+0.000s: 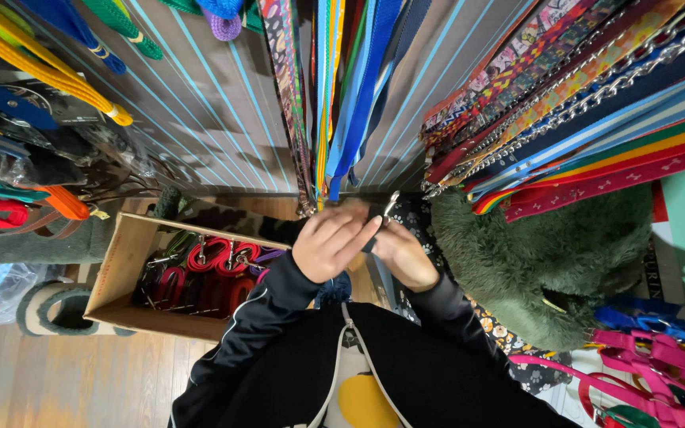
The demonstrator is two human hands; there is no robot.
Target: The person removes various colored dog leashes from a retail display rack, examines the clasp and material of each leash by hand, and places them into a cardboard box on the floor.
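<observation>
Metal clip: a silver snap hook [391,203] on a dark leash strap [373,238] sits between both hands, in front of the hanging leashes.
Left hand [333,242]: fingers curled around the strap just below the clip, clenched on it.
Right hand [403,255]: closed on the strap from the other side, touching the left.
Doing it well: likely best to pinch near the hook so the strap stays taut.
Surface: wooden floor [57,372]; an open cardboard box [124,261] of red leashes [216,257] is on the left.
Room: slatted wall [200,119] hung with coloured leashes [358,95]; a green fluffy bed [549,254] is on the right.
</observation>
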